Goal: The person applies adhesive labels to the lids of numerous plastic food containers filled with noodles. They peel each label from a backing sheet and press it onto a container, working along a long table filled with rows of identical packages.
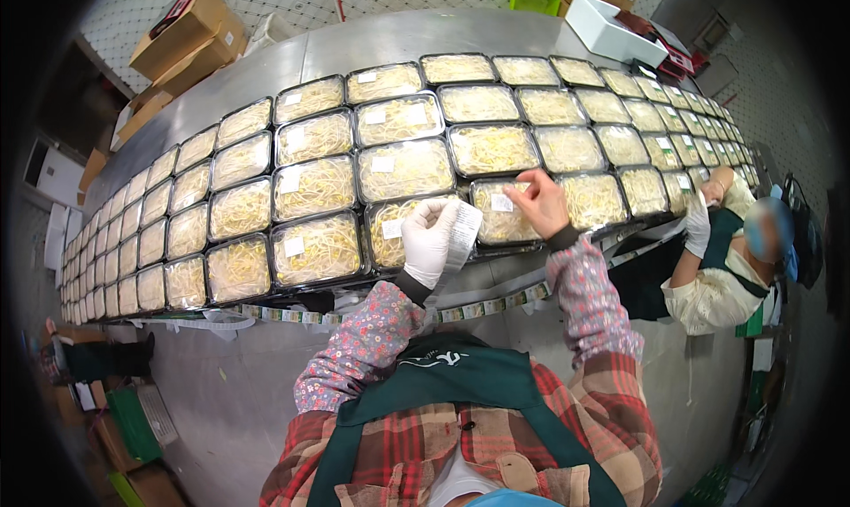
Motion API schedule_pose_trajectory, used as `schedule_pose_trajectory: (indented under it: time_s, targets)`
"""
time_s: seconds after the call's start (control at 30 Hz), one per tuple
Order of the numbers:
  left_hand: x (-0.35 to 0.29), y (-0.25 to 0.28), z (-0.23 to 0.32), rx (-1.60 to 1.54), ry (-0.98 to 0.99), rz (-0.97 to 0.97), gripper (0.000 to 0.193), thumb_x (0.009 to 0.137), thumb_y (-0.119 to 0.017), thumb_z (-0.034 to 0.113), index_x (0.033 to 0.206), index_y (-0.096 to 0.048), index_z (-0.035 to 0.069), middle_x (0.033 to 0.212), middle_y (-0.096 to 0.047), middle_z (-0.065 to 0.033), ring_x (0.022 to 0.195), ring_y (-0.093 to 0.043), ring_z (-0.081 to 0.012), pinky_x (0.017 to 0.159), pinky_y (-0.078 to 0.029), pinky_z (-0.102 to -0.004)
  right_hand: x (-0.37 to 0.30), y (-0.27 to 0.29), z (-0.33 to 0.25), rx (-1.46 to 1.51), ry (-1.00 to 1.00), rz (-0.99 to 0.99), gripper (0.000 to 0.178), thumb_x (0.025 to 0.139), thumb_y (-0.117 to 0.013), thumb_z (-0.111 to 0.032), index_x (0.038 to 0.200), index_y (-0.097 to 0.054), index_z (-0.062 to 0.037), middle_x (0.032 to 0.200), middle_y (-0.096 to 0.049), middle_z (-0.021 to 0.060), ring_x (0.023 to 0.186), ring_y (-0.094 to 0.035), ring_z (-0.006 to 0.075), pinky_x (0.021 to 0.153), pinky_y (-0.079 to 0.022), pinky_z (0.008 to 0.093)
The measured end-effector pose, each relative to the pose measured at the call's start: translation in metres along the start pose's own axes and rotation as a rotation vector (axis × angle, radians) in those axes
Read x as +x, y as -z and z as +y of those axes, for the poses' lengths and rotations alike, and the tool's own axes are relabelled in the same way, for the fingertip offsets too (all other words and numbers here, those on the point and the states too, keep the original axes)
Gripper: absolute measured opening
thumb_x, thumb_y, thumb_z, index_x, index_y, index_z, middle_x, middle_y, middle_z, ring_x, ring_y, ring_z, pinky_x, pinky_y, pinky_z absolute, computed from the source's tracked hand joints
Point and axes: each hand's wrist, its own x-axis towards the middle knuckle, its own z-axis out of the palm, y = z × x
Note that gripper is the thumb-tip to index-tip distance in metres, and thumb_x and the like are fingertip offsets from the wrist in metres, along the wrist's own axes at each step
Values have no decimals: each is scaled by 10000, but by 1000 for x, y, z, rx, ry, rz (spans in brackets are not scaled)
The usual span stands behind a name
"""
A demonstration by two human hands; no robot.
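Observation:
My left hand (428, 239), in a white glove, is closed around a strip of white labels (464, 231) that hangs down beside its fingers. My bare right hand (542, 204) has its fingers bent in a pinch at the edge of a small white label (501, 202). That label is over the clear lid of a black tray of bean sprouts (503, 227) in the nearest row. Partly behind my left hand is another sprout tray (386, 248) with a white label on it. I cannot tell whether the pinched label is stuck down.
Rows of packed sprout trays (237, 270) cover the metal table (354, 39). A ribbon of colored labels (469, 310) hangs along its near edge. At the right a co-worker (722, 268) handles trays. Cardboard boxes (190, 42) and a white foam box (611, 33) stand beyond.

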Motion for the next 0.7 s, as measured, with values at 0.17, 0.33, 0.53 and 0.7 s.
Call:
schedule_pose_trajectory:
  time_s: [0.17,0.33,0.53,0.7]
  targets:
    - [5,-16,-1,-12,-85,12,76,840,-635,63,817,-580,16,748,-621,-15,636,-558,-46,582,-455,-188,-20,-26,-39,1043,-153,-407,166,810,-665,-105,921,-634,15,712,-616,1,545,-534,59,488,-423,181]
    - [19,-17,-6,-3,71,-105,179,842,-630,75,991,-589,-14,866,-630,-10,759,-568,-47,680,-452,-189,30,-34,-31,759,13,-112,136,741,-729,-137,764,-670,-17,639,-619,-9,520,-505,30,463,-380,169]
    - [31,0,-9,13,114,-106,185,873,-594,120,998,-603,-16,874,-627,1,774,-559,-46,700,-444,-191,135,-45,31,202,138,-163,245,740,-708,-257,763,-678,-15,671,-652,73,586,-595,145,565,-467,276]
    - [54,5,1,47,95,-90,206,883,-578,138,1006,-611,-24,874,-626,-4,756,-558,-52,685,-445,-193,134,-43,-1,-332,220,-126,349,720,-706,-336,829,-655,-9,751,-650,159,684,-632,278,630,-492,359]
